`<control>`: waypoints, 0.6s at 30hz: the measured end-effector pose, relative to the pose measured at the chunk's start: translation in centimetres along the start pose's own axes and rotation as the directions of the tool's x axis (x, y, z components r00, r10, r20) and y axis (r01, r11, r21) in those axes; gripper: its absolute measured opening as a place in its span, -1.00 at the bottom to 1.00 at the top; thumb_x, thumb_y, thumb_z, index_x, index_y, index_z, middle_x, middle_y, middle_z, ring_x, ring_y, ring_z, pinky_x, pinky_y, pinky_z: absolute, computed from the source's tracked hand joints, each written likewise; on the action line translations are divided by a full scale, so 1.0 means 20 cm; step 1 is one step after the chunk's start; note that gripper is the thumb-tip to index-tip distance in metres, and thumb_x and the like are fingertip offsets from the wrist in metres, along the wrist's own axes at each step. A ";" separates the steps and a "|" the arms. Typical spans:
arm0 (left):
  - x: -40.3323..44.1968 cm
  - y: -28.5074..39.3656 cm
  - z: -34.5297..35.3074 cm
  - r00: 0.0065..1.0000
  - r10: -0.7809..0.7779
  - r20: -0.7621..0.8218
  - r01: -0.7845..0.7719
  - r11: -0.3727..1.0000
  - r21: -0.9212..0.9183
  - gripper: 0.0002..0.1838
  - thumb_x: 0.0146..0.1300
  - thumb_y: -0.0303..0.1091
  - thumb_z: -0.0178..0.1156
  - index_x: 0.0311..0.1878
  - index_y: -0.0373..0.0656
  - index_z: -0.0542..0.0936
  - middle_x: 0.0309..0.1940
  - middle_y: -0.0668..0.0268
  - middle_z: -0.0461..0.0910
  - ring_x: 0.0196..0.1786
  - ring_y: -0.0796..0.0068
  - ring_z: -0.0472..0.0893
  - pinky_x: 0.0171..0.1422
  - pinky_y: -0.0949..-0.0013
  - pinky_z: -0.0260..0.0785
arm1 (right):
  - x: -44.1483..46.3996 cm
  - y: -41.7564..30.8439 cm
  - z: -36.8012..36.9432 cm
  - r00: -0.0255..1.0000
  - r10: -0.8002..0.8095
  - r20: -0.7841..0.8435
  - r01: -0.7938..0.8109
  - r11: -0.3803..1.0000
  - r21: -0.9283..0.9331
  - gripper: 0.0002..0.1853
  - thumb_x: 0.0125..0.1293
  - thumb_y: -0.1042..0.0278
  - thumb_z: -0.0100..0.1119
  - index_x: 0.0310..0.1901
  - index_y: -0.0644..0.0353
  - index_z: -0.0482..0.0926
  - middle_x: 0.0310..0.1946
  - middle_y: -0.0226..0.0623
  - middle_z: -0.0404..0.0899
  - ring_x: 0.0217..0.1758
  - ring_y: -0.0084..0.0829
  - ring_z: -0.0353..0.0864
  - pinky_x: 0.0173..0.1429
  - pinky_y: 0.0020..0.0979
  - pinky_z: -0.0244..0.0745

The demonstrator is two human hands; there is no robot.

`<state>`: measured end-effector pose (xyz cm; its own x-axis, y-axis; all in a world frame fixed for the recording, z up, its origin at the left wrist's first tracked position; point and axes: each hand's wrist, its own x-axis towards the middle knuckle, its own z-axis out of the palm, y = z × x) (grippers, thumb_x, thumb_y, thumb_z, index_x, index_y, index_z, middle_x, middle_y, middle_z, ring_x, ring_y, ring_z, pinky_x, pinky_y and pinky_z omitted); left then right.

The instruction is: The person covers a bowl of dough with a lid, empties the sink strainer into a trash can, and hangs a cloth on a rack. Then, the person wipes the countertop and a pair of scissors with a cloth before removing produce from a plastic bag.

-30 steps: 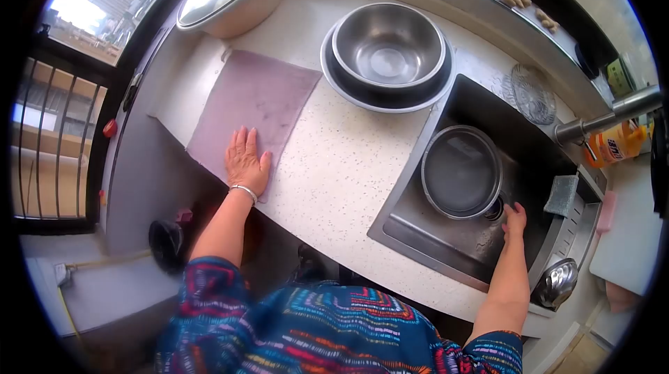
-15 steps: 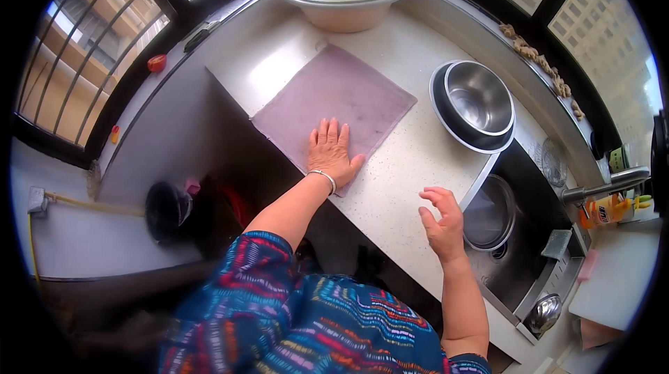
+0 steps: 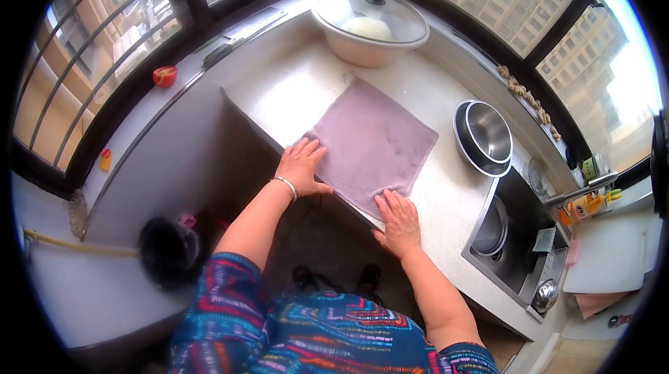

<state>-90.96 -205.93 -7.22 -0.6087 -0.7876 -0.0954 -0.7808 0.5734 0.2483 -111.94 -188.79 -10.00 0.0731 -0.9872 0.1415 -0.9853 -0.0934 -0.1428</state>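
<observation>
A mauve cloth point(image 3: 380, 137) lies spread flat on the pale speckled countertop point(image 3: 435, 210). My left hand point(image 3: 300, 168), with a bracelet at the wrist, rests at the cloth's left corner. Its fingertips touch the cloth and its thumb stands apart along the counter's front edge. At the near corner lies my right hand point(image 3: 399, 226), fingers extended on the cloth and thumb out to the side by the edge. Small wrinkles show in the cloth beside both hands' fingertips.
A lidded basin point(image 3: 366, 43) with pale rounded contents stands at the back. Nested metal bowls point(image 3: 488, 130) sit right, beside the sink point(image 3: 512, 248) with its faucet point(image 3: 582, 189). A black bucket point(image 3: 167, 252) stands low left. Ginger point(image 3: 529, 99) and a cut red tomato point(image 3: 165, 76) lie on the sill.
My left hand has moved from the cloth's near part to its left corner. My right hand has come down from above the counter onto the near corner. The view has shifted.
</observation>
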 end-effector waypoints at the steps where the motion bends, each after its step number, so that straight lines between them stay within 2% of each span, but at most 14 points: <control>1: 0.05 -0.03 0.00 1.000 0.002 0.002 -0.002 1.000 -0.006 -0.14 -0.14 0.10 0.28 0.25 -0.03 0.25 0.30 0.19 0.13 0.38 0.26 0.04 0.41 0.19 -0.12 | 0.00 0.00 0.00 1.000 0.007 0.004 -0.007 1.000 0.001 -0.16 -0.21 0.14 0.37 0.20 -0.05 0.20 0.22 -0.38 0.13 0.31 -0.37 0.07 0.34 -0.22 -0.04; 3: 0.17 -0.09 -0.01 0.957 -0.250 -0.148 0.212 0.949 -0.235 -0.37 -0.01 -0.09 0.23 0.16 -0.08 0.36 0.15 0.20 0.33 0.24 0.24 0.25 0.30 0.21 0.07 | 0.00 0.00 -0.01 1.000 0.012 0.006 -0.013 1.000 0.017 -0.16 -0.22 0.15 0.37 0.19 -0.06 0.22 0.21 -0.38 0.15 0.30 -0.37 0.08 0.33 -0.21 -0.03; 4: 0.21 -0.09 -0.02 0.919 -0.317 -0.235 0.278 0.942 -0.187 -0.53 0.07 -0.29 0.13 0.11 -0.06 0.41 -0.01 0.24 0.43 0.09 0.25 0.37 0.18 0.24 0.18 | 0.01 0.01 -0.01 1.000 0.018 0.003 -0.018 0.999 0.035 -0.17 -0.24 0.16 0.38 0.18 -0.07 0.23 0.20 -0.39 0.16 0.29 -0.37 0.10 0.33 -0.20 -0.02; 5: 0.26 -0.10 -0.02 0.922 -0.310 -0.232 0.271 0.944 -0.185 -0.53 0.07 -0.29 0.13 0.11 -0.06 0.41 -0.01 0.24 0.43 0.09 0.25 0.37 0.18 0.24 0.18 | 0.02 0.01 -0.01 1.000 0.026 0.002 -0.026 0.999 0.035 -0.17 -0.24 0.16 0.38 0.18 -0.07 0.23 0.20 -0.39 0.16 0.29 -0.37 0.10 0.33 -0.20 -0.02; 8: 0.40 -0.15 0.04 0.932 -0.293 -0.213 0.289 0.956 -0.048 -0.55 0.12 -0.42 0.00 0.13 0.13 0.41 -0.03 0.27 0.41 0.05 0.30 0.36 0.14 0.31 0.19 | 0.03 0.02 -0.02 0.998 0.003 -0.056 0.001 0.997 0.075 -0.18 -0.31 0.21 0.38 0.13 -0.01 0.28 0.17 -0.34 0.21 0.26 -0.31 0.16 0.30 -0.19 0.04; 14: 0.45 -0.09 -0.03 0.957 -0.277 -0.089 0.286 0.952 0.110 -0.53 0.12 -0.45 -0.07 0.13 0.17 0.42 -0.01 0.30 0.38 0.07 0.32 0.35 0.12 0.33 0.18 | 0.03 0.02 -0.03 0.999 0.014 -0.037 -0.011 0.997 0.076 -0.18 -0.33 0.21 0.39 0.12 -0.03 0.30 0.16 -0.34 0.22 0.24 -0.31 0.18 0.29 -0.19 0.04; 18: 0.44 -0.10 -0.02 0.955 -0.273 -0.119 0.288 0.949 0.127 -0.58 0.11 -0.43 -0.03 0.08 0.13 0.46 -0.02 0.29 0.39 0.07 0.34 0.35 0.12 0.32 0.19 | 0.04 0.02 -0.03 0.999 0.035 -0.020 -0.033 0.996 0.078 -0.17 -0.31 0.19 0.39 0.14 -0.07 0.28 0.17 -0.38 0.21 0.25 -0.34 0.17 0.29 -0.19 0.03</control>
<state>-94.78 -214.13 -8.14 -0.3510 -0.9353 -0.0443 -0.9341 0.3464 0.0864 -112.45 -189.45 -9.38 0.0359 -0.9870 0.1565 -0.9722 -0.0708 -0.2233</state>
